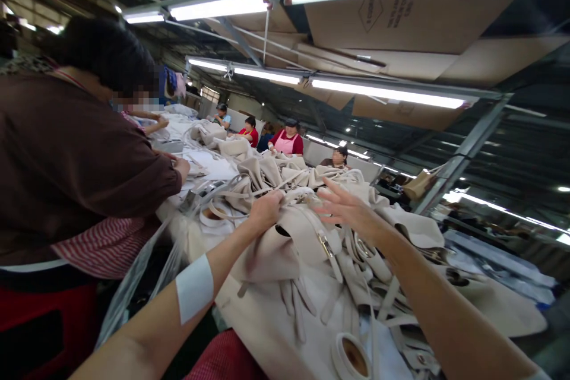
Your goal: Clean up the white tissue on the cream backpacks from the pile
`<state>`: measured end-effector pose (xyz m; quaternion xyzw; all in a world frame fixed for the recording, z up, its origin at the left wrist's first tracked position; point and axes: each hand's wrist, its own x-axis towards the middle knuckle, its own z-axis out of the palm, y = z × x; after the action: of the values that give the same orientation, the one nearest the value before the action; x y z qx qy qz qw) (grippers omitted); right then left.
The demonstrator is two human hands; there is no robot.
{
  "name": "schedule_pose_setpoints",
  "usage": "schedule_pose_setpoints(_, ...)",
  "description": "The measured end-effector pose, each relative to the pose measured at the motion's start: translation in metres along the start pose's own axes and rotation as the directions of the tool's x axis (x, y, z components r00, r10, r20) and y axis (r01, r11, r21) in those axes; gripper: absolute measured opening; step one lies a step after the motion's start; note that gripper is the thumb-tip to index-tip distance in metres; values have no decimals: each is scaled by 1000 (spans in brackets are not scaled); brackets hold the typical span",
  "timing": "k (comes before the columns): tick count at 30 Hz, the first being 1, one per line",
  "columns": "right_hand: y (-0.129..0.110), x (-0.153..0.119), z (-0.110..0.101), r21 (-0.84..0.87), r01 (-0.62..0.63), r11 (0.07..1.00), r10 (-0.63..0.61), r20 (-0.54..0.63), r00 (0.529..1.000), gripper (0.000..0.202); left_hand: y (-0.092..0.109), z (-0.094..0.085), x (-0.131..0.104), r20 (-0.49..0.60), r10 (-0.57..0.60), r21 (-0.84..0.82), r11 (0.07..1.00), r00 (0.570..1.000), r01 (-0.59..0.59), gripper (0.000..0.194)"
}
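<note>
Right up close, a roll of tape [351, 356] sits near the front of the desk [262, 320], and loose cream straps [297, 309] trail beside it. A pale patch [195, 288] is stuck along the left forearm. And here's the cream bag [285, 243], directly ahead on top of the crowded desk, a buckled strap [326, 243] lying across it! The left hand [267, 211] has its fingers curled tight, grasping the bag at its upper edge. The right hand [345, 208] is released, fingers spread over the pieces, holding nothing that shows. Just left of the bag, a second roll [214, 215] lies among the straps. Over on the left, a co-worker in a brown top [66, 160] leans in at the same desk. Beyond both hands, a heap of cream pieces [271, 172] piles up, and past that, a person in a pink apron [287, 141] faces this way under bright tube lamps [387, 94].
</note>
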<state>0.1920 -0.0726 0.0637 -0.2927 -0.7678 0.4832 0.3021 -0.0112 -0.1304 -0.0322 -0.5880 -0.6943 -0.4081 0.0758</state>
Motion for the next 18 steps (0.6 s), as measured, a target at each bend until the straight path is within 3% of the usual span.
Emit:
schedule_pose_setpoints(4, 24, -16, -41, -236, -43, 971, -5, -199, 980, 46, -6, 11, 4, -14, 51, -41, 998, 999, -51, 18)
schedule_pose_setpoints(8, 66, -29, -58, -369, -80, 926, -14, -247, 969, 39, -6, 15, 5, -26, 96, -83, 992, 995, -98, 15)
schedule_pose_setpoints(11, 83, -33, -49, -386, -42, 922, -68, -268, 961, 39, -3, 17, 6, -16, 142, -86, 986, 990, -143, 13)
schedule_pose_setpoints(14, 85, -26, -31, -551, 41, 833, -246, -303, 921, 32, 2, 22, 5, -1, 185, -68, 980, 983, -185, 12)
schedule_pose_setpoints(18, 86, -11, -5, -600, 119, 791, -306, -220, 926, 23, 7, 33, 3, -8, 188, -41, 981, 982, -188, 13)
